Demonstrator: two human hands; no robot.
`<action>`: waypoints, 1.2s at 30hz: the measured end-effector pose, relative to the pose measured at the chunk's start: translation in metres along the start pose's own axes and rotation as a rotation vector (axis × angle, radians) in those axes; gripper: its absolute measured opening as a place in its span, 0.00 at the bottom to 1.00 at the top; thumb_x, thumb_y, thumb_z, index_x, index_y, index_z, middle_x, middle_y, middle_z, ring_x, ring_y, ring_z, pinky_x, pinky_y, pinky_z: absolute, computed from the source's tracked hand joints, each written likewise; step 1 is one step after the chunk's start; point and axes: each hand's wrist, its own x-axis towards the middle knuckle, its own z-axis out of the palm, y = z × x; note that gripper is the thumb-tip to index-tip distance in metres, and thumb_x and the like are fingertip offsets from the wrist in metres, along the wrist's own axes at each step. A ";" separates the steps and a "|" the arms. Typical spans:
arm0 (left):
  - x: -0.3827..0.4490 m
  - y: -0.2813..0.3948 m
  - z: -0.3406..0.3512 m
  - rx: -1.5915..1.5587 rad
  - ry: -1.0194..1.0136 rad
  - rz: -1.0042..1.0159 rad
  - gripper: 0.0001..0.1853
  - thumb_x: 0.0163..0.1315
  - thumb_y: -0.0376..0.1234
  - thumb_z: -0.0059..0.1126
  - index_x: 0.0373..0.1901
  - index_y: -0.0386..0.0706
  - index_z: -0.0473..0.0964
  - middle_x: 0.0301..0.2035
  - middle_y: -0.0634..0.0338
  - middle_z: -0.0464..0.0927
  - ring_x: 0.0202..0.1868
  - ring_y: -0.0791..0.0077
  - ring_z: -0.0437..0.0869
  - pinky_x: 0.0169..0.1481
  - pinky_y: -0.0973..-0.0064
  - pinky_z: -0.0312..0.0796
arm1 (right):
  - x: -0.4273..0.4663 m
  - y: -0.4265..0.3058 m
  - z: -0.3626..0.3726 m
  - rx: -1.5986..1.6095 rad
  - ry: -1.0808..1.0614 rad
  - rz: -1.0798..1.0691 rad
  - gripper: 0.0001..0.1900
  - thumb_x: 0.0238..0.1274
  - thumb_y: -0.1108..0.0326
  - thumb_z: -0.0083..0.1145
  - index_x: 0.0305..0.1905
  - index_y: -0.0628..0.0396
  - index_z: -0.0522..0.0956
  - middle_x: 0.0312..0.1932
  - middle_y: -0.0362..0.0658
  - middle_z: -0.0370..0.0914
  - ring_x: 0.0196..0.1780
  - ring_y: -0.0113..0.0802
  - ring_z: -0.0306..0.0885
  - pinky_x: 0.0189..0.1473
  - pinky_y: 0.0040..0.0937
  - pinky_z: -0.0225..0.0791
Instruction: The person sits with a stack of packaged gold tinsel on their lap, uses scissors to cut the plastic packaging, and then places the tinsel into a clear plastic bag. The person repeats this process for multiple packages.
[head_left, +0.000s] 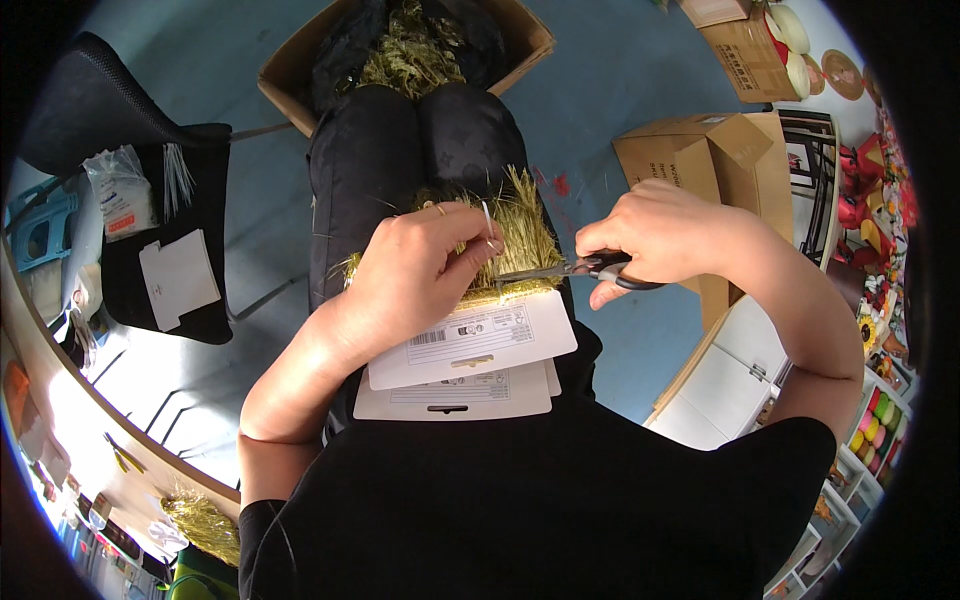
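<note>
My right hand (652, 236) grips black-handled scissors (536, 273), fingers through the loops and blades pointing left. The blade tips lie at a thin white plastic strip, apparently a cable tie (487, 217). My left hand (427, 262) pinches that strip between thumb and forefinger. Gold tinsel fringe (521, 225) fans out beyond the upper edge of a white printed card (480, 337), with a gold band along that edge. The card rests on my lap over other white cards (450, 405), and my left hand covers part of it.
A cardboard box (281, 75) before my knees holds more gold tinsel (412, 52) and black plastic. On the black chair (214, 165) at left lie loose white cable ties (176, 176), a plastic bag (124, 191) and a white card (180, 281). An open carton (675, 150) stands right.
</note>
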 end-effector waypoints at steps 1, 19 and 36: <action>0.000 0.000 0.000 -0.009 -0.001 -0.004 0.04 0.65 0.26 0.62 0.38 0.35 0.81 0.31 0.54 0.81 0.27 0.72 0.82 0.31 0.76 0.72 | -0.001 0.001 0.001 -0.003 -0.001 -0.002 0.24 0.54 0.41 0.70 0.39 0.53 0.83 0.20 0.45 0.78 0.27 0.45 0.79 0.32 0.41 0.67; -0.001 0.002 0.001 0.025 0.042 -0.027 0.06 0.65 0.30 0.60 0.35 0.35 0.77 0.29 0.48 0.80 0.31 0.50 0.83 0.36 0.61 0.74 | -0.017 0.010 -0.013 0.032 0.035 0.072 0.19 0.50 0.53 0.75 0.36 0.57 0.80 0.21 0.44 0.81 0.29 0.43 0.81 0.31 0.41 0.67; -0.002 -0.004 0.001 -0.062 0.036 -0.116 0.09 0.64 0.29 0.62 0.44 0.37 0.79 0.28 0.51 0.80 0.28 0.57 0.84 0.35 0.65 0.75 | 0.073 -0.022 0.028 0.803 0.883 -0.295 0.19 0.57 0.81 0.69 0.50 0.57 0.72 0.41 0.38 0.77 0.41 0.24 0.80 0.49 0.26 0.78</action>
